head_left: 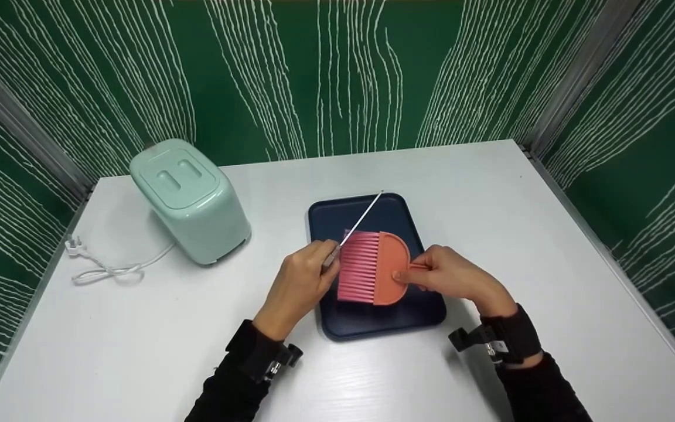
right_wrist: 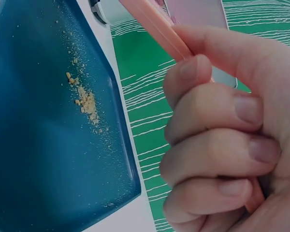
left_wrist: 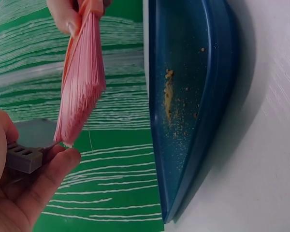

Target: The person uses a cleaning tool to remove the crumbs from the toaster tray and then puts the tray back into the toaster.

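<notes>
Beside a mint-green toaster, a white power cord was looped; green walls were streaked with white.

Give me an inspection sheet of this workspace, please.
Surface: white table, with a dark blue tray on it.
Job's things: brush, close to a thin panel, above the tray; toaster at the table's left.
Clutter: crumbs scattered in the tray.
Hands: left hand holds the panel; right hand grips the brush.
Cables: white cord from the toaster, its plug unconnected.
Surroundings: green walls with wavy white lines.
</notes>
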Motion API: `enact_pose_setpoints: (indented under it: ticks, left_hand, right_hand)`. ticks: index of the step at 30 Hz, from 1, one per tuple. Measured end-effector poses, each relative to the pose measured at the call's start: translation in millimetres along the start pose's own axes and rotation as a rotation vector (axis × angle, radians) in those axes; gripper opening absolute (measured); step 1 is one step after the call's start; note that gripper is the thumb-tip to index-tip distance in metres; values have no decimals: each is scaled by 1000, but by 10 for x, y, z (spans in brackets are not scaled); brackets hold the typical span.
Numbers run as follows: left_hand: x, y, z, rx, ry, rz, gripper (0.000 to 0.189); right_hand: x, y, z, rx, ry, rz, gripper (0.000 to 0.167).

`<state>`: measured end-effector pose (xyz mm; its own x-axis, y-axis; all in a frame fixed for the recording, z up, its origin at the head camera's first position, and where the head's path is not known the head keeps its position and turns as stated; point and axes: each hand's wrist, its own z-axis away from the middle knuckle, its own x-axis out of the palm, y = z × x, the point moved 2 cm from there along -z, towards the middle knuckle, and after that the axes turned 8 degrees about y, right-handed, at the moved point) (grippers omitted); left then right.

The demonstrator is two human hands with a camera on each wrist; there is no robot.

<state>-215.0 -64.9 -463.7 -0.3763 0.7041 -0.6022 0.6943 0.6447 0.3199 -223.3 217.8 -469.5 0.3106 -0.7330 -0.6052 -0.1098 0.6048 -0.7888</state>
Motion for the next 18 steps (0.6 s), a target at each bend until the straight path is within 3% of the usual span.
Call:
enact_pose_setpoints:
  ticks: [8, 18]
  left_hand:
    - [4, -10, 7, 19, -3, -5, 4]
    - [3, -7, 7, 31, -6, -13, 5]
  right_hand:
    - [-23, 82, -54, 103, 82, -58, 53]
    - [-65, 161, -88, 159, 179, -97, 53]
